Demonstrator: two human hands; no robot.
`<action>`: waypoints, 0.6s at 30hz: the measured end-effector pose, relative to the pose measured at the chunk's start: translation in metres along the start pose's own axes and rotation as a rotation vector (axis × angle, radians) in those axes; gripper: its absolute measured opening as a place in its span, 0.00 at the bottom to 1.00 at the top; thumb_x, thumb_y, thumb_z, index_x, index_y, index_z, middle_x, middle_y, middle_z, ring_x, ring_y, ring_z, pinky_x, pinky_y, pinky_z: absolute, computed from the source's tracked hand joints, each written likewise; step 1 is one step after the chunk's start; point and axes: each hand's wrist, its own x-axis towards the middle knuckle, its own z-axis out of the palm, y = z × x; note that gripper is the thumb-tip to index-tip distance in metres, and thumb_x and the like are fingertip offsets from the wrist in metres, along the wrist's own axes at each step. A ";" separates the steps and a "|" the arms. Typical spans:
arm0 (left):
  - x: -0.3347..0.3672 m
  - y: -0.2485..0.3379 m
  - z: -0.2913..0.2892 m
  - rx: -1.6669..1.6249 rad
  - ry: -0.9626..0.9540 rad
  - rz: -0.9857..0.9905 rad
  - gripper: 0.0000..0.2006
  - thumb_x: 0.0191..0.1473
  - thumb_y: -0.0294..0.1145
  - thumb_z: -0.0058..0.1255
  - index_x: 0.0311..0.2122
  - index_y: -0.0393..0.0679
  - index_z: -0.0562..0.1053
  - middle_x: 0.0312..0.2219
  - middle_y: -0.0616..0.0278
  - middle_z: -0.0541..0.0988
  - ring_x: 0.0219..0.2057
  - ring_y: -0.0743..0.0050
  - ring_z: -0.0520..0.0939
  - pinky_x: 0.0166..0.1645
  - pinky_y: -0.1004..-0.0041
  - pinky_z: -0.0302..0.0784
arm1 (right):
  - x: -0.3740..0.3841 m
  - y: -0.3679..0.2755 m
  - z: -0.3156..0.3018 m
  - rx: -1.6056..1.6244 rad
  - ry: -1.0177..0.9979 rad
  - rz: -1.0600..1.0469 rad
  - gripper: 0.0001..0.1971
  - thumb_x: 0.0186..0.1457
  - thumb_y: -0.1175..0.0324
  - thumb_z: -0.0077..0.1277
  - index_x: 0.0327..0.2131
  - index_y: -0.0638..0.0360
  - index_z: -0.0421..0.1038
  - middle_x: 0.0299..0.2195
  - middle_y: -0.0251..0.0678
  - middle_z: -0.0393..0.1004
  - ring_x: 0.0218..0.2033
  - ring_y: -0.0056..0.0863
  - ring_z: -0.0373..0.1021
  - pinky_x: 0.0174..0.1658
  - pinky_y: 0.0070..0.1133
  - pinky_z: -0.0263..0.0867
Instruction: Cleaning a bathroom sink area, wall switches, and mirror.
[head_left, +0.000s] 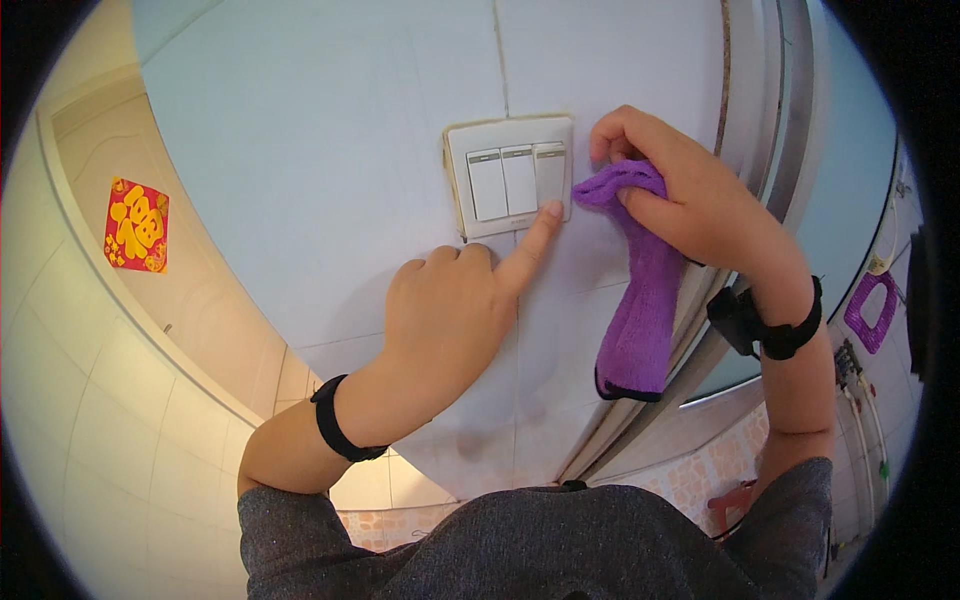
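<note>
A white wall switch plate (509, 218) with three rocker switches is set in the wall ahead of me. The stretched index finger of my left hand (445, 305) touches the plate at its lower right corner, by the rightmost rocker (549, 177). That hand's other fingers are bent, and it holds nothing. Just right of the plate, my right hand (690, 195) grips a purple cloth (645, 310) with a dark edge. The cloth is bunched at the top and hangs down below the hand. Its folded top end is close to the plate's right edge.
A metal door frame (790, 100) runs along the wall's right side. To the left is a cream door (195, 290) bearing a red and gold paper decoration (138, 226). At far right, a purple ring-shaped item (871, 312) hangs near pipes (868, 420) on a tiled wall.
</note>
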 end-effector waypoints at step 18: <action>0.000 0.008 -0.002 -0.037 -0.021 -0.030 0.36 0.43 0.32 0.53 0.61 0.65 0.58 0.16 0.64 0.73 0.16 0.65 0.75 0.19 0.67 0.70 | 0.020 -0.028 0.005 -0.461 0.533 -0.340 0.07 0.42 0.72 0.54 0.30 0.57 0.73 0.27 0.36 0.67 0.29 0.37 0.67 0.32 0.29 0.62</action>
